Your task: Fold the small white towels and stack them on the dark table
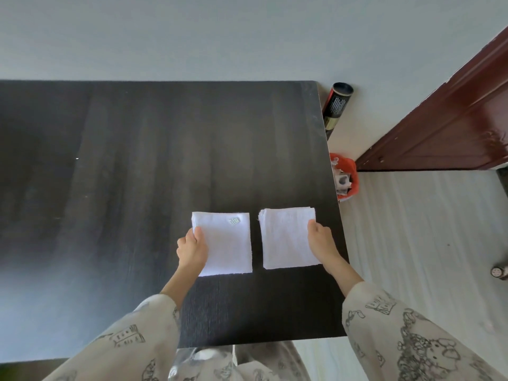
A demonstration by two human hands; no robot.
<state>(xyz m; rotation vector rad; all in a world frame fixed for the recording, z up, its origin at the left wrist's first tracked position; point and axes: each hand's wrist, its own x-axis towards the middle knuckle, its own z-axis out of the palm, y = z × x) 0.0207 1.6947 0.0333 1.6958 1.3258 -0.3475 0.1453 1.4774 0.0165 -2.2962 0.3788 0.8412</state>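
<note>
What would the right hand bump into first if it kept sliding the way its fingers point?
Probably nothing soon. The right hand holds the right edge of the folded towel stack and points toward the table's far edge; past the stack only bare dark table shows, then the wall.

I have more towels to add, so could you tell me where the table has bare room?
The dark table is bare left of and behind the two folded towels. Only a narrow strip separates them, and the right one nearly reaches the table's edge.

White towels (228, 243), dark table (165, 147), cartoon-printed beige sleeves (398, 334).
</note>
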